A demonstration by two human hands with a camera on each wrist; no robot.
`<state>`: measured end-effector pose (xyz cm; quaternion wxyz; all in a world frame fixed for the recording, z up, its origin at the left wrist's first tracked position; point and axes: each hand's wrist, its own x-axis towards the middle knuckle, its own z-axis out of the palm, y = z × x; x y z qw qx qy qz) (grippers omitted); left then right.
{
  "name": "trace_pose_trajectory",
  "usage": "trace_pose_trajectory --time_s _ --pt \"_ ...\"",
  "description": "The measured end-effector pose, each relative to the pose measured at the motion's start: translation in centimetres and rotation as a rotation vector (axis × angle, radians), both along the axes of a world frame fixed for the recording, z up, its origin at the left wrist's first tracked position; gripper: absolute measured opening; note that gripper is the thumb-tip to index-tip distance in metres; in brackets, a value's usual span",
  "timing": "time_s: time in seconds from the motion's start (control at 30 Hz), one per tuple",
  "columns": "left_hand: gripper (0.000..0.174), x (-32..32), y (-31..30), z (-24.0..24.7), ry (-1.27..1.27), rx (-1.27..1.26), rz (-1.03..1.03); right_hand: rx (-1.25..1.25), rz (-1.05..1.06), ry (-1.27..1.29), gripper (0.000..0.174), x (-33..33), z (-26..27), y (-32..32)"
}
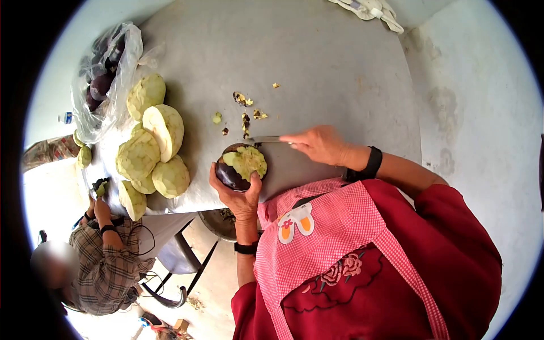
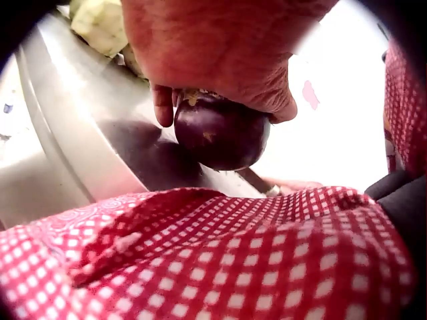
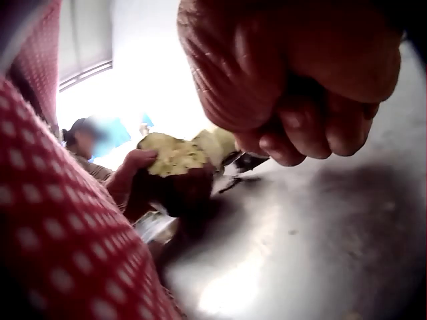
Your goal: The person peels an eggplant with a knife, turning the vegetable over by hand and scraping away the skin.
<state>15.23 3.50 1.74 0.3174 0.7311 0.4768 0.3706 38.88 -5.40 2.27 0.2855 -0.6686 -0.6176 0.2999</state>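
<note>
Plainly, we see a round purple eggplant in the left hand, at the near edge of the metal surface; we cannot tell whether it rests there or is held just above. The left fingers and thumb curl around its lower side, and its upper side shows a bared, yellow-green patch with dark skin below. In the right hand we find a knife, the fingers wrapped around its handle, the blade pointing left just beyond the eggplant; we cannot tell whether the two touch. Near the blade tip we notice scattered peel scraps, dark and yellowish. Farther left, we see a pile of pale peeled eggplants, and behind it a clear plastic bag holding dark, unpeeled ones. At the left end, we make out another person in a plaid shirt, both hands on a dark and green piece. At the far right corner we spot a white cloth.
</note>
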Motion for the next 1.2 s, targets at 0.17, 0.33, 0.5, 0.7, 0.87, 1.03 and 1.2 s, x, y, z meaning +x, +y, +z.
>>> trace_pose_trajectory --time_s 0.17,0.33,0.5,0.7,0.87,1.03,1.2 --pt "0.088 -0.8 0.2 0.0 -0.02 -0.091 0.0 -0.123 -0.088 0.04 0.029 0.7 1.0 -0.5" --pt "0.077 -1.9 1.7 -2.7 -0.295 -0.146 0.154 0.198 -0.166 -0.086 0.033 1.8 -1.7 -0.4" --pt "0.077 -2.3 1.4 -3.8 -0.258 -0.023 0.17 0.225 -0.128 -0.319 0.034 2.3 -2.4 -1.7" --pt "0.077 -2.6 1.7 -4.4 -0.249 0.024 0.166 0.305 0.078 -0.391 0.036 2.5 -3.0 -1.9" --pt "0.069 -2.4 1.7 -4.5 -0.317 0.027 0.158 0.097 0.157 -0.481 0.032 2.6 -1.4 0.0" --pt "0.081 -2.9 1.8 -4.8 -0.297 -0.002 0.14 0.11 -0.103 -0.272 0.028 2.0 -1.9 1.3" --pt "0.083 -2.8 1.8 -5.0 -0.358 -0.028 0.106 -0.024 0.015 -0.211 0.027 0.2 1.0 -2.3"
